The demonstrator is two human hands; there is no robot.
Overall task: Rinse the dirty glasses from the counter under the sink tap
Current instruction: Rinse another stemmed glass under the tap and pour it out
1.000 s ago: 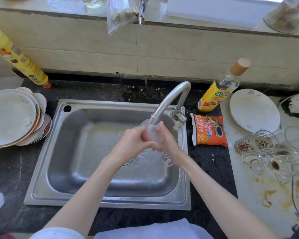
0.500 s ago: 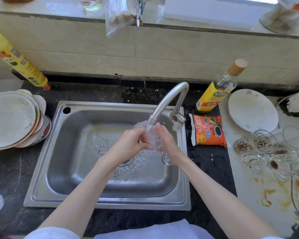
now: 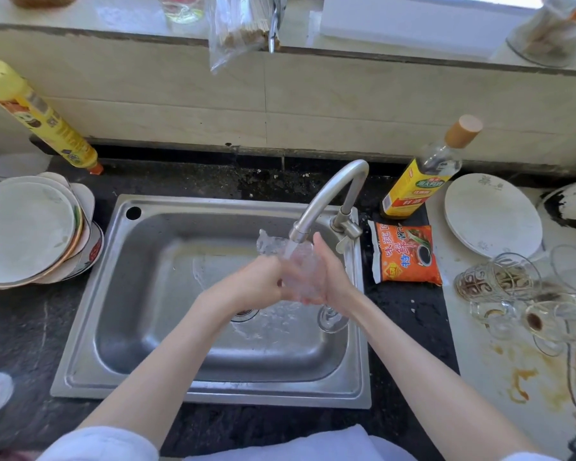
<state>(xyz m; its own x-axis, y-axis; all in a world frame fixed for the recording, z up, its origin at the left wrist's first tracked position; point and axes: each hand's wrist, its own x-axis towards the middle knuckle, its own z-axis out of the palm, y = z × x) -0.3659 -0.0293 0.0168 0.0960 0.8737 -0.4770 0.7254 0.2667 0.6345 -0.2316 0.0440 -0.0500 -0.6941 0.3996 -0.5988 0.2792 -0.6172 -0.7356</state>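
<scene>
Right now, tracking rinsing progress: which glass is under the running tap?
The clear glass gripped by both hands, left hand and right hand; the stained glasses lie on the right counter.

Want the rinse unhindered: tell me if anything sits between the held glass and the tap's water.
Nothing visible does. The glass is gripped by the left hand and right hand directly under the tap spout, water striking it.

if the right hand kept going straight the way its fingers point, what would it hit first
The right hand cups the glass, fingers aimed up and away toward the tap. Going straight on, it would likely meet the spout just above the fingertips first, though depth is hard to judge.
</scene>
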